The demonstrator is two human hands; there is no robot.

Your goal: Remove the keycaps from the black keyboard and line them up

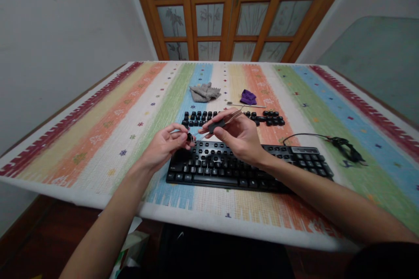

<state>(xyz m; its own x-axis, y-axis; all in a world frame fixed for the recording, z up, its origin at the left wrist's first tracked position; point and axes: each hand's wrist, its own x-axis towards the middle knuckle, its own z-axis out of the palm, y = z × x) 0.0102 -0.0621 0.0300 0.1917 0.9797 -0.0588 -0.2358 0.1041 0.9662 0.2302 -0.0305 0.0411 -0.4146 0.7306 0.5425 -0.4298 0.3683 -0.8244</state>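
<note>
Over the upper left of a black keyboard [212, 179], my right hand [244, 135] grips a keycap puller [216, 126] with a dark handle and thin wire loops. Its wires point left, toward my left hand [166, 144]. Between thumb and fingers, my left hand pinches a small black keycap [190, 138] at the wire ends; whether the wires still hook it I cannot tell. Several keys at the keyboard's upper rows are off, showing bare mounts. Behind the keyboard lie rows of loose black keycaps [196, 117], partly hidden by my right hand.
A crumpled grey cloth [205, 92] and a purple cloth [248, 96] lie farther back, with a thin stick-like tool [252, 105] near the purple one. The bundled keyboard cable [347, 150] is at the right. A striped tablecloth [131, 109] covers the table.
</note>
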